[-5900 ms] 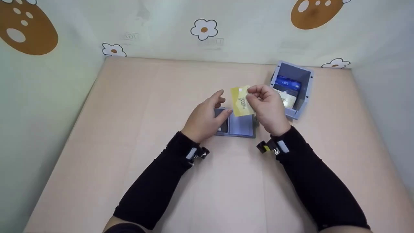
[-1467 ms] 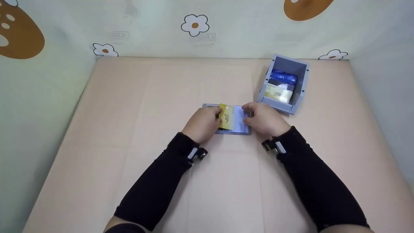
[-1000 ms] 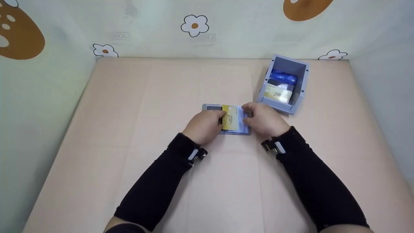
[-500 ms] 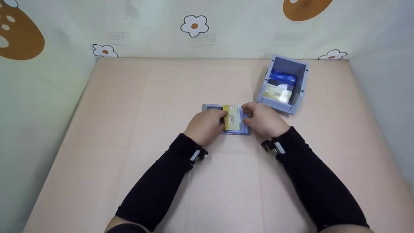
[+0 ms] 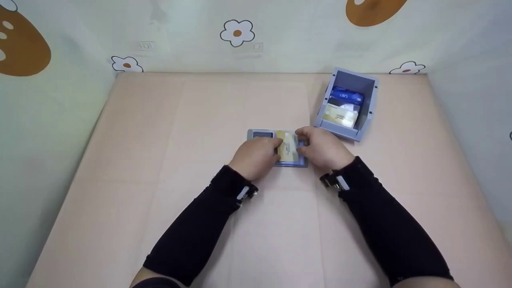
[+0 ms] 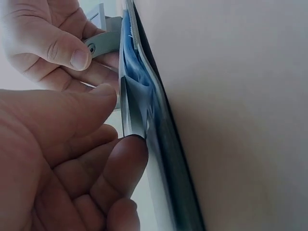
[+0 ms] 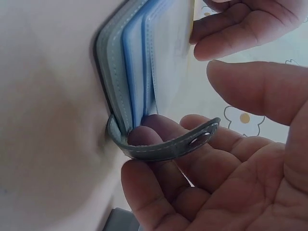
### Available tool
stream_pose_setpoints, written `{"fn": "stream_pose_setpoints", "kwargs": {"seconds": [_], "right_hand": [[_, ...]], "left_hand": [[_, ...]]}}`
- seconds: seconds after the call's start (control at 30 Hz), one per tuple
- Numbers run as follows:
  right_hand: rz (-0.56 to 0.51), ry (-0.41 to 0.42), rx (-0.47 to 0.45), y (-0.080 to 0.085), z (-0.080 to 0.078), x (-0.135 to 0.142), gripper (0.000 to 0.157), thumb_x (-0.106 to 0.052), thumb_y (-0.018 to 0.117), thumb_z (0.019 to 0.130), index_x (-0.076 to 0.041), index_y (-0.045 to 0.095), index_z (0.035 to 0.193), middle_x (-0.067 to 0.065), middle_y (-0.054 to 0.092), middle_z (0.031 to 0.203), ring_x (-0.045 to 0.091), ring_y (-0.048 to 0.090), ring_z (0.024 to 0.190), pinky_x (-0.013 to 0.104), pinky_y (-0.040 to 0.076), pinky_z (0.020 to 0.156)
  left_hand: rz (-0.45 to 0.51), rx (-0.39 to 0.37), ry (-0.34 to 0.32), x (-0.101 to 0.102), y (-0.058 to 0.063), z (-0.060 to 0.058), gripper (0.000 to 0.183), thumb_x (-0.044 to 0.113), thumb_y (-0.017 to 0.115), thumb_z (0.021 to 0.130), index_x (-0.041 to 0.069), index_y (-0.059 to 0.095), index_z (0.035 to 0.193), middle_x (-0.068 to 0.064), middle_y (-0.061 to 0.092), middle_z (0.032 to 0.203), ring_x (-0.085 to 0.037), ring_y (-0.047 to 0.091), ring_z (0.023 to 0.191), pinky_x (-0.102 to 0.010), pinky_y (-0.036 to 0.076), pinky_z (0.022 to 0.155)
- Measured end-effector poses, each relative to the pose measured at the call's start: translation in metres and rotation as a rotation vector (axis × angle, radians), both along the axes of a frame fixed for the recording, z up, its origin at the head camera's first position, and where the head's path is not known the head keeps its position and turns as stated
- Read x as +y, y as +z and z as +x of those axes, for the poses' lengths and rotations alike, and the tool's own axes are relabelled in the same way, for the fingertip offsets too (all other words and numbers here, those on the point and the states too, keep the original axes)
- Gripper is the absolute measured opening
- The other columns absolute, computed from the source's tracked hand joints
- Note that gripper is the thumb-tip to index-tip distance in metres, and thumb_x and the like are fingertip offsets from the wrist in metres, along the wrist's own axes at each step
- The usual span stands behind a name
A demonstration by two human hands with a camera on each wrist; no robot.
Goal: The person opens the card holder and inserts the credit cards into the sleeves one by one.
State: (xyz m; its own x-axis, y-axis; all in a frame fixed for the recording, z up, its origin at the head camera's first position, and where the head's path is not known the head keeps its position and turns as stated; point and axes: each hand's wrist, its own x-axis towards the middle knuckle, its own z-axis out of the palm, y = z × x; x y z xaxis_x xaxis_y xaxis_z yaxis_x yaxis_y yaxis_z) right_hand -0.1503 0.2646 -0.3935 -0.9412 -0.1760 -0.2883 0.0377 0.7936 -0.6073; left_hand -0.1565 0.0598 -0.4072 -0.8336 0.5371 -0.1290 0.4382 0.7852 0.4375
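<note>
On the table lies an open card holder (image 5: pixel 294 164) with a grey cover and bluish clear sleeves. A yellow card (image 5: pixel 287 147) lies at its right-hand page, largely within a clear sleeve. My left hand (image 5: pixel 256 157) pinches the card's left edge between thumb and fingers. At the holder's right edge is my right hand (image 5: pixel 326 148), its curled fingertips tucked against the sleeves. In the right wrist view the snap strap (image 7: pixel 166 148) runs across those fingers, while the thumb stands apart from them. The holder's left page is partly hidden under my left hand.
A grey-blue bin (image 5: pixel 337 129) stands at the back right, just beyond my right hand. Inside it lie a blue card (image 5: pixel 347 96), a dark card and another pale yellow card (image 5: pixel 342 115). A patterned wall (image 5: pixel 192 44) rises behind the table.
First my right hand held the yellow card in the air above the holder. Later my left hand has it at the page and has slid it rightward. My right hand stays at the right edge.
</note>
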Motion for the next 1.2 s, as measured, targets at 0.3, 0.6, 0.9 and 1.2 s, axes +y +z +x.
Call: {"fn": "stream_pose_setpoints", "kwargs": {"seconds": [0.3, 0.6, 0.9, 1.2], "right_hand": [[-0.064, -0.048, -0.005, 0.0016, -0.0005, -0.0017, 0.052, -0.009, 0.066, 0.100, 0.000, 0.054, 0.150, 0.020, 0.062, 0.147, 0.033, 0.062, 0.132, 0.049, 0.052, 0.110], [-0.152, -0.071, -0.011, 0.0000, -0.0020, 0.0007, 0.049, -0.006, 0.062, 0.100, 0.001, 0.054, 0.148, 0.022, 0.066, 0.141, 0.036, 0.064, 0.129, 0.048, 0.055, 0.107], [-0.102, -0.104, -0.012, -0.0002, -0.0050, 0.0014, 0.046, -0.011, 0.057, 0.104, 0.003, 0.052, 0.148, 0.023, 0.064, 0.142, 0.036, 0.062, 0.133, 0.050, 0.053, 0.109], [-0.195, -0.131, -0.074, -0.0014, -0.0080, 0.0036, 0.053, -0.011, 0.057, 0.103, 0.003, 0.045, 0.153, 0.024, 0.062, 0.145, 0.037, 0.060, 0.136, 0.050, 0.050, 0.114]], "left_hand": [[0.022, 0.004, -0.004, -0.0004, -0.0024, 0.0027, 0.041, 0.021, 0.072, 0.101, 0.011, 0.067, 0.139, -0.006, 0.073, 0.132, -0.021, 0.069, 0.122, -0.041, 0.055, 0.105], [0.013, 0.024, -0.004, 0.0004, -0.0040, 0.0029, 0.034, 0.022, 0.073, 0.100, 0.011, 0.072, 0.133, -0.004, 0.072, 0.124, -0.018, 0.069, 0.114, -0.037, 0.056, 0.100], [0.002, 0.009, -0.004, 0.0024, -0.0031, 0.0028, 0.030, 0.015, 0.067, 0.101, 0.012, 0.073, 0.131, -0.003, 0.073, 0.123, -0.015, 0.066, 0.108, -0.036, 0.056, 0.097], [0.004, -0.010, -0.003, 0.0016, -0.0032, 0.0039, 0.039, 0.023, 0.074, 0.099, 0.011, 0.069, 0.136, -0.005, 0.073, 0.127, -0.017, 0.067, 0.118, -0.038, 0.054, 0.104]]}}
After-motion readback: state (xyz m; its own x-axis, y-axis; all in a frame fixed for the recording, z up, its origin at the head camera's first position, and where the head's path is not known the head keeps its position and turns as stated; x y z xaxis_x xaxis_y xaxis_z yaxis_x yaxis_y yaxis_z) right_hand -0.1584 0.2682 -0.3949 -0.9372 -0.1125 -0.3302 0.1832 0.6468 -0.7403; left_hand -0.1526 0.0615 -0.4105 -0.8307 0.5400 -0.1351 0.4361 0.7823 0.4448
